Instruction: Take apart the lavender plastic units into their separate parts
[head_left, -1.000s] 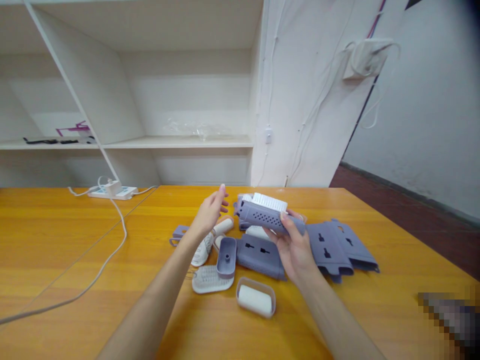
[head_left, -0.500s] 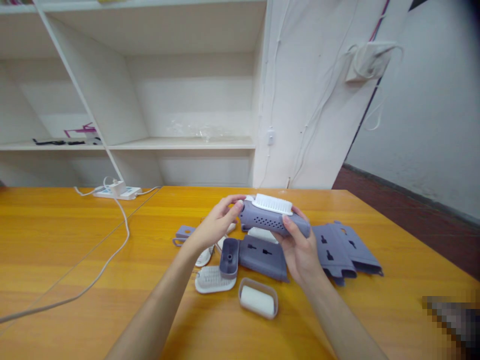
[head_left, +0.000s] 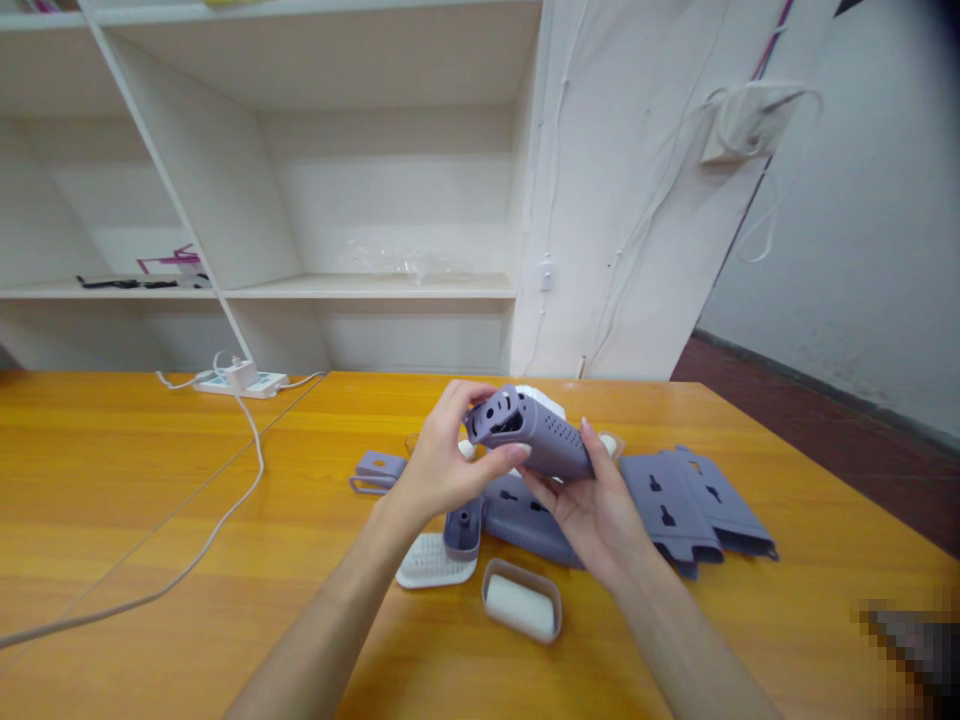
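Between my hands, above the table, is a grey-purple plastic box (head_left: 551,440) with rows of small holes in its side. A white brush (head_left: 541,402) shows along its far top edge. My left hand (head_left: 454,450) grips the slotted end, thumb below and fingers behind. My right hand (head_left: 592,500) supports the other end from below and the side. Beneath them lie a grey-purple panel with keyhole slots (head_left: 529,525), a small grey-purple tray (head_left: 463,528), a white perforated plate (head_left: 433,562) and a shallow box holding a white block (head_left: 521,604).
More grey-purple slotted panels (head_left: 671,505) lie to the right, and a looped holder (head_left: 377,472) to the left. A power strip (head_left: 240,380) with a white cable (head_left: 255,480) sits at the table's back left. White shelves (head_left: 375,290) stand behind.
The box has been turned so its slotted end faces me more, and the brush is now mostly hidden behind it. My left hand has moved round that end.
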